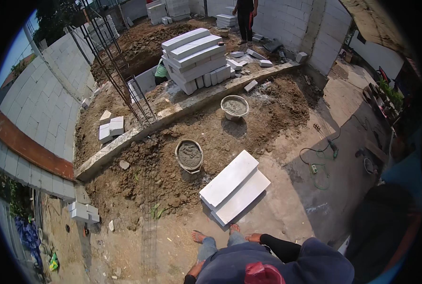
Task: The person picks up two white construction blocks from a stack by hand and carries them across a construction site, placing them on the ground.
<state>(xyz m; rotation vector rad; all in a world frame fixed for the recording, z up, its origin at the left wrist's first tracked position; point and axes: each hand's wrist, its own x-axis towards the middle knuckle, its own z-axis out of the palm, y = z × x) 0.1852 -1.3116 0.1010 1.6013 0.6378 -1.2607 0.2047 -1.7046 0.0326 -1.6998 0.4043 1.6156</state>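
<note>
white blocks [234, 187] lie in a low pile on the ground just ahead of the person's feet [198, 236], two long ones showing side by side. at far left is a pale block wall [45, 104], with smaller blocks [85, 214] near its close end. next come loose blocks [111, 128] and upright steel bars [118, 80]. past a low kerb [187, 110], someone in a green top [161, 71] is partly hidden by a large block stack [192, 61]. on this side, a bucket [191, 169] of grey mix stands on churned soil. the left hand [194, 269] is beside the left leg; i cannot tell how open its grip is or whether it holds anything. farther right, nearer the kerb, stands a second bucket [235, 116] of grey mix, and beyond it a person in dark clothes [245, 21]. the right hand [254, 238] is by the right leg, near the pile but apart from it; its grip, too, is unclear, as is anything in it. at right, a green power tool [334, 149] lies on paving.
</note>
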